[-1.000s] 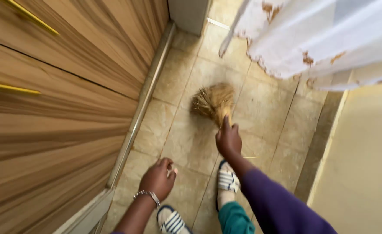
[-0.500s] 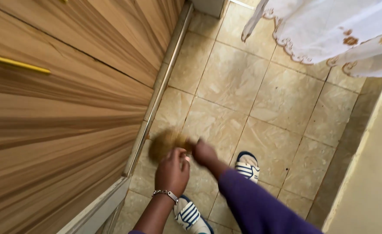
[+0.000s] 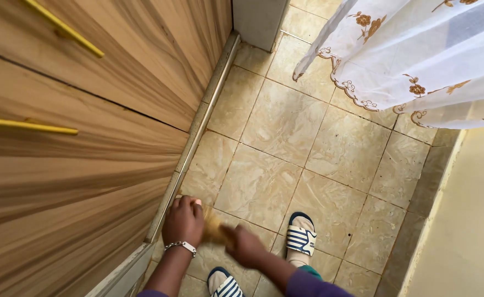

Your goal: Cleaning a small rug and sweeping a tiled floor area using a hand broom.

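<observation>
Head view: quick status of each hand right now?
Left hand: curled, beside the broom bristles near the wardrobe rail; a grip cannot be told.
Right hand: closed on the short straw broom, motion-blurred.

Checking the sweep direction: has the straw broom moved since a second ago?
Yes. The straw broom has swung from mid-floor toward the wooden cabinet, now between both hands near its base rail.

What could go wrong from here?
The left hand is close against the cabinet base rail, so knuckles may scrape it. The broom, blurred between both hands, may flick dust onto the slippers. The right hand has a cramped grip, so a slip seems possible.
</observation>
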